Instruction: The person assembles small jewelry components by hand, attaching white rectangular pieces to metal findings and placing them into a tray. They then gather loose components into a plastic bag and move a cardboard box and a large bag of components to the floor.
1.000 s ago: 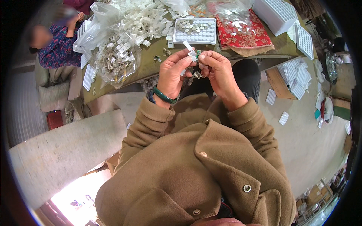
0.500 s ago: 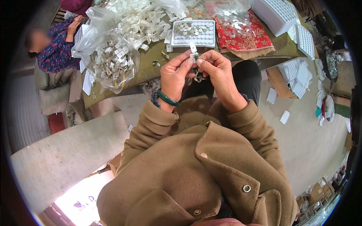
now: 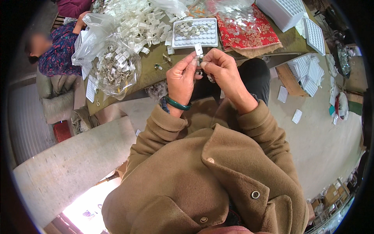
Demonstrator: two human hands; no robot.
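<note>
Above the table edge (image 3: 156, 78), a small white piece (image 3: 198, 49) is pinched between left hand (image 3: 181, 78) and right hand (image 3: 222, 72); the white tray (image 3: 194, 33) is only partly filled.

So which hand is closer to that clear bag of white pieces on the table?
Left. The left hand is raised just right of the clear bag, apart from it. The right hand is farther right, fingertips meeting the left hand's around a small white piece.

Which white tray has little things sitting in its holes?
The flat white tray on the table just past the hands, beside the red cloth. Some of its pockets are filled; the stacked trays at the far right look bare.
</note>
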